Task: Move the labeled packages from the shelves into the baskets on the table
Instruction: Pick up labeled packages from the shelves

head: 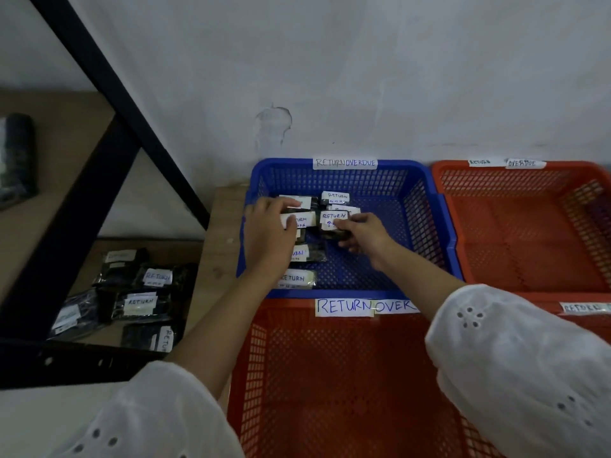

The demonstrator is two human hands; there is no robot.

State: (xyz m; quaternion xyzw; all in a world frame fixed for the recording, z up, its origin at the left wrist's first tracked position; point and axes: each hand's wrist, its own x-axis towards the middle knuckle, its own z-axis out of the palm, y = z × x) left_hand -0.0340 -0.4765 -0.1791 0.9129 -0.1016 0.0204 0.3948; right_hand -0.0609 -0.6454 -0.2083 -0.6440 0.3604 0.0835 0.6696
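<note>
Both my hands reach into the blue basket [426,206], tagged RETURN and OVERDUE on its far rim. Several dark packages with white RETURN labels lie in its left half. My left hand [269,233] lies over that pile, its fingers curled round a labelled package [302,220]. My right hand [363,234] grips another dark package [334,221] by its near edge, just above the pile. More labelled packages [142,300] lie on the lower shelf [99,246] at the left.
An orange basket [330,375] tagged RETURN and OVERDUE stands nearest me, another orange basket [529,233] at the right. The black shelf frame [109,81] slants across the left. A dark bundle [18,157] sits on the upper shelf. A white wall closes the back.
</note>
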